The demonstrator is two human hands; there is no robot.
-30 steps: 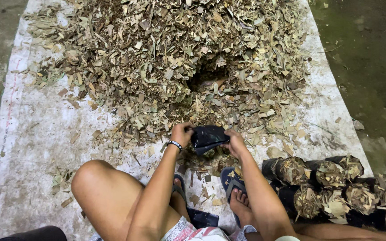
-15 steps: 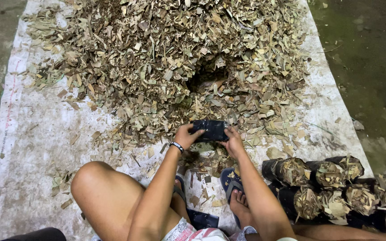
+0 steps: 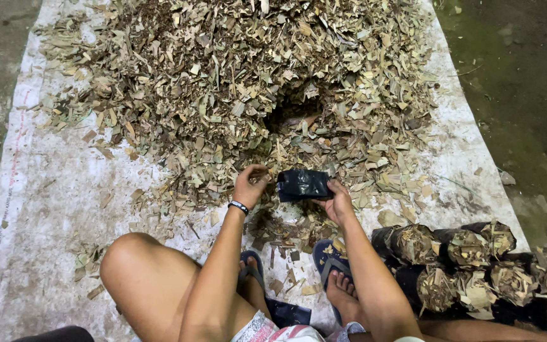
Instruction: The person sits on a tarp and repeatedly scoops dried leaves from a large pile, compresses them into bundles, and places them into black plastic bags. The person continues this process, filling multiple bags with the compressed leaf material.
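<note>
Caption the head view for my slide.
Right hand holds a black plastic bag; left hand gathers dry leaves.

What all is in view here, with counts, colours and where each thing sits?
leaf pile: one, tan-brown dried leaves, top centre on the sheet
sheet: one, white, spread over the floor
floor: dark greenish, both edges
bag: one, black, in the right hand's grip
filled bags: several, black, stuffed with leaves, lower right
sandals: two, blue, on the feet
wristband: one, black, left wrist
left hand: at the pile's edge, pinching leaves
right hand: holds the bag
</note>
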